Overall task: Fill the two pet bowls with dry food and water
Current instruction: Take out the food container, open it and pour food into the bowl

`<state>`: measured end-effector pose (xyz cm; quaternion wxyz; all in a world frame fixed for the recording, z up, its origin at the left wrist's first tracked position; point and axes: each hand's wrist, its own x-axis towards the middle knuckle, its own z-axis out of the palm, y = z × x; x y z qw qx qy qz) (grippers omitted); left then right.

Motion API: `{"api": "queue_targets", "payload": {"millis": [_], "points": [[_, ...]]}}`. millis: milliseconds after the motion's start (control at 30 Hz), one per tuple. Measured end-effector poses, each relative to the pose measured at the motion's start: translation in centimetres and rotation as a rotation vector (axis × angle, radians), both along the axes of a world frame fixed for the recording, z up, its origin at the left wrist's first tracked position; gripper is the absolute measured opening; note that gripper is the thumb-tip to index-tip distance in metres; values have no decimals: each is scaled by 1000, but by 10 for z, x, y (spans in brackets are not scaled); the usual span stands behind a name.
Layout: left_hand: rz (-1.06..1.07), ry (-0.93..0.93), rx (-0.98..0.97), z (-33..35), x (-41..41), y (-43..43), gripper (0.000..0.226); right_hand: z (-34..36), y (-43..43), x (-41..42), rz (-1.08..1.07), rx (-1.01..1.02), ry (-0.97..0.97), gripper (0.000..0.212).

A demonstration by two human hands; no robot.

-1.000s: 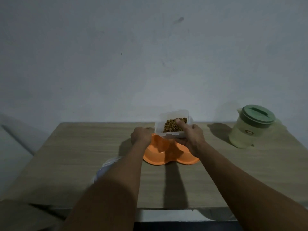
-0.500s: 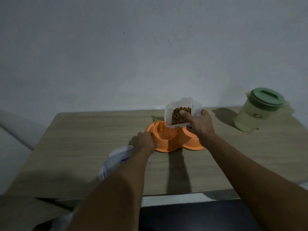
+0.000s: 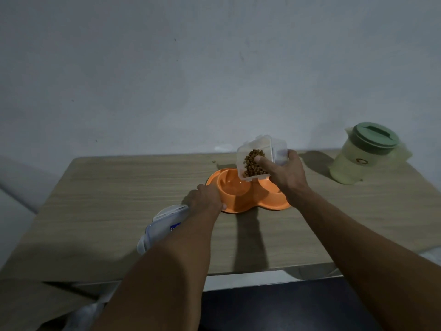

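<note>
Right hand (image 3: pixel 286 174) grips the clear container (image 3: pixel 265 144), tipped over the orange double bowl (image 3: pixel 241 206) on the tabletop (image 3: pixel 119 187) — kibble (image 3: pixel 253 164) banked at its lower lip. Left hand (image 3: pixel 207 199) clasps the bowl's left rim; its forearm hides part of the lid (image 3: pixel 162 225).

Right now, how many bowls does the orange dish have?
2 in the orange dish: the left bowl under the tilted food container, the right bowl partly behind the right hand.

Clear kibble tub (image 3: pixel 259 152) tilts over the orange 2-bowl dish (image 3: pixel 241 199).
</note>
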<state>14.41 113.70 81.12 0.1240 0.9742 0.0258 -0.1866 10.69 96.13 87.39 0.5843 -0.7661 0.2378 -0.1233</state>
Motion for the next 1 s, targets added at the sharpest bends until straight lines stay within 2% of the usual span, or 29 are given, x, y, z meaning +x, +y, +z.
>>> {"api": "queue_targets", "payload": {"millis": [300,467,633,1000], "points": [[-19,11,-2,1,3,1,65,0,-3,7,16,-18,0,61],[-23,17,-6,4,3,1,63,-1,-4,9,34,-28,10,71],[-26,23,-6,4,3,2,65,-2,-3,11,4,-48,5,65],[-39,32,-5,6,2,2,67,-4,-2,11,11,-7,6,69]]}}
